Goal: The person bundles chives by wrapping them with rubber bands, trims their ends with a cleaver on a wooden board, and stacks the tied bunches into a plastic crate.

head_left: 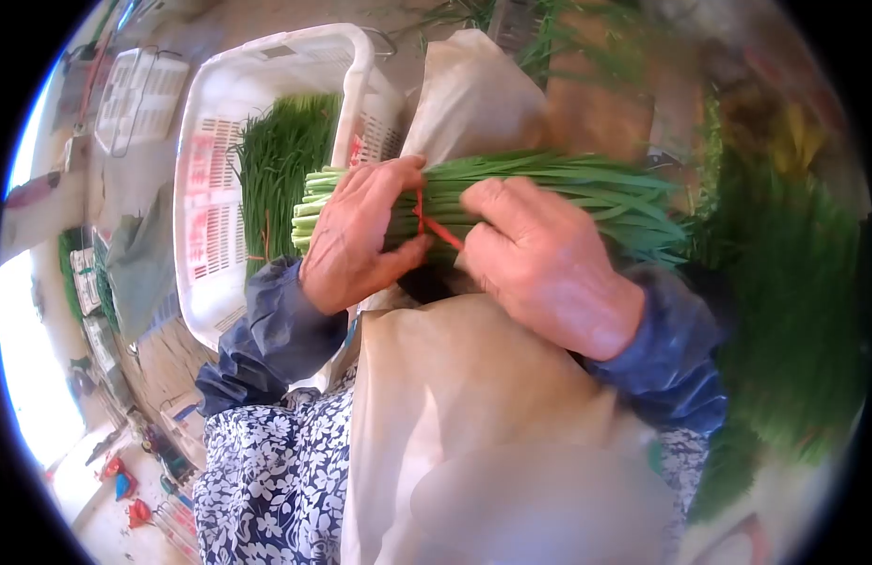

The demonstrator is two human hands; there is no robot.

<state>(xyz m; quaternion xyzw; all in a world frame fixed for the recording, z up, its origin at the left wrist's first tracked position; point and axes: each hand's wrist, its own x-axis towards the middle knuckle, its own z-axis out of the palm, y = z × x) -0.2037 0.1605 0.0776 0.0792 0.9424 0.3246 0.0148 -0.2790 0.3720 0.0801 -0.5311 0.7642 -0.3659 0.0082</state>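
A bundle of garlic chives (pixel 549 179) lies sideways across my lap, pale stem ends to the left and green leaf tips to the right. Around its stems runs a red tie (pixel 440 232). My left hand (pixel 365 226) wraps over the stem end, thumb and fingers on either side, just left of the tie. The end of the tie is pinched in my right hand (pixel 544 259), which pulls it out to the right, close to the bundle. The underside of the bundle is hidden by my hands and the cloth.
Left of the bundle stands a white plastic basket (pixel 202 188) holding more tied chives (pixel 290 169). A large heap of chives (pixel 793 320) is at the right. Beige cloth (pixel 473 377) covers my lap. Another white basket (pixel 139 99) stands at the far left.
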